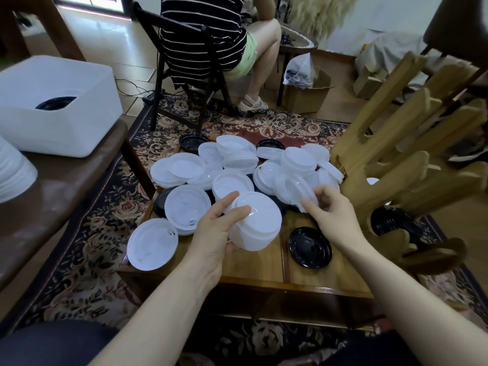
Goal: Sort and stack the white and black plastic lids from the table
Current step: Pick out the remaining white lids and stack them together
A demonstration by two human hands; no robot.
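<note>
Head view: my left grip (pixel 219 228) clasps white lid stack (pixel 254 223); right grip (pixel 327 207) pinches a white lid (pixel 298 191); table (pixel 253 262) near edge bare.

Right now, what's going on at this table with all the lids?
A person is sorting plastic lids on a low wooden table. The left hand holds a stack of white lids, while the right hand picks a white lid from the pile. A black lid lies alone near the front. Most lids are still unsorted.
</note>
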